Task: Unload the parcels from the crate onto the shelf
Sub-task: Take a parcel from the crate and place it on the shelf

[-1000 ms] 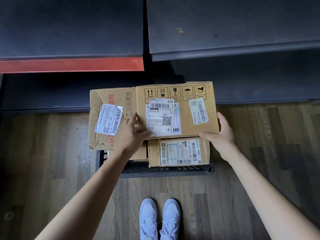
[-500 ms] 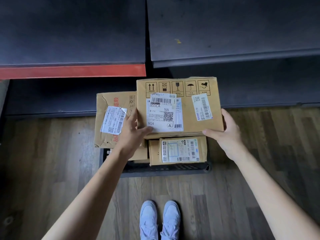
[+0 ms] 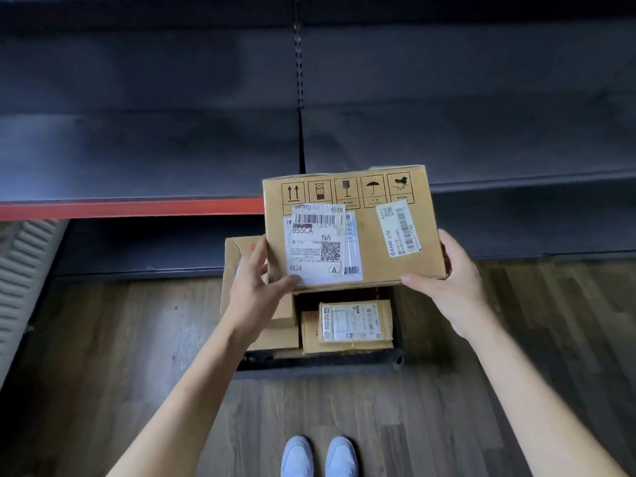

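I hold a brown cardboard parcel point(image 3: 358, 201) in both hands, above the black crate point(image 3: 320, 364) and level with the front edge of the dark shelf point(image 3: 481, 98). Along its top edge runs a row of printed handling symbols: two upward arrows, a stacking mark, a wine glass, an umbrella and a boot. A large white shipping label point(image 3: 321, 246) beneath them reads "855CA", "NA", "M24" and a circled "A", with a barcode, a QR code and Chinese characters at its top right corner. A narrower white sticker point(image 3: 399, 228) to the right, slightly tilted, carries a small QR code, a barcode and the number "1743".

My left hand point(image 3: 254, 287) grips the parcel's left edge, thumb pressed on the label's lower corner, fingers curled along the side. My right hand point(image 3: 451, 273) grips the lower right corner, thumb on top, fingers wrapped round the right edge.

Below, in the crate, a smaller parcel point(image 3: 347, 327) shows a white label too small to read. A dented box point(image 3: 237, 256) sits partly hidden behind my left hand. My pale shoes point(image 3: 318, 456) stand on wood flooring point(image 3: 103, 339).
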